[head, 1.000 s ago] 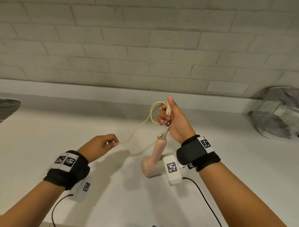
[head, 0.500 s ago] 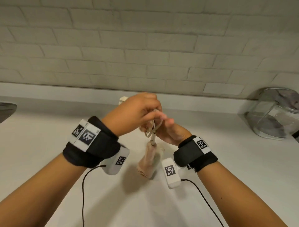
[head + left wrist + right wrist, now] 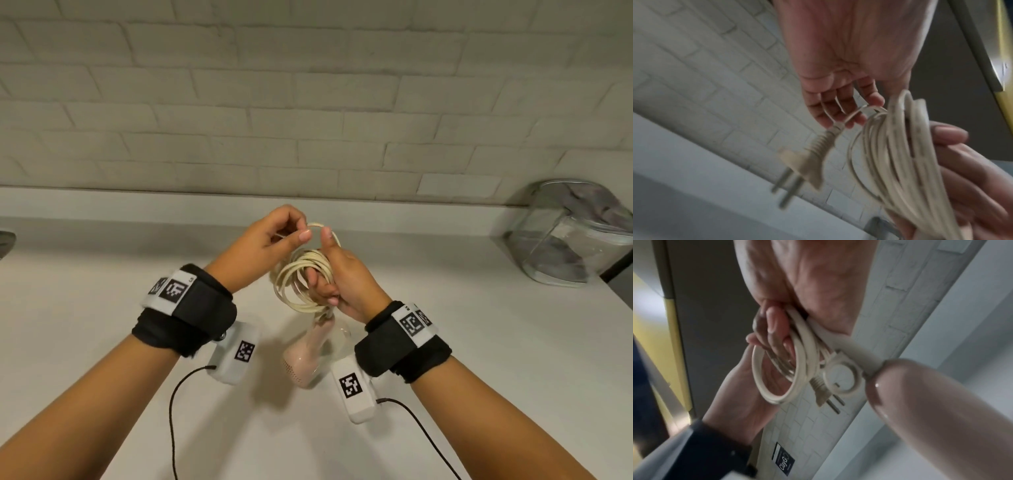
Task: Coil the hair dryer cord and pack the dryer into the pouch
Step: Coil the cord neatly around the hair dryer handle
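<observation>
A pale pink hair dryer (image 3: 305,356) hangs nozzle-down above the white counter (image 3: 102,308) from its cream cord (image 3: 301,277), which is wound in several loops. My right hand (image 3: 337,277) grips the bundle of loops, thumb up. My left hand (image 3: 274,236) pinches the cord's last stretch at the top of the coil. The plug (image 3: 807,162) dangles just below my left fingers (image 3: 838,110). In the right wrist view the coil (image 3: 781,366), the plug (image 3: 826,394) and the dryer's handle (image 3: 920,402) show close up.
A clear zip pouch (image 3: 575,240) with grey cloth inside stands at the back right of the counter. A grey brick wall (image 3: 308,102) runs behind. A dark object (image 3: 5,241) sits at the far left edge. Black cables trail from both wrist cameras.
A second ago the cord ran slack from my right hand out to my left. My left hand has come in to the coil, and more loops now hang from my right hand.
</observation>
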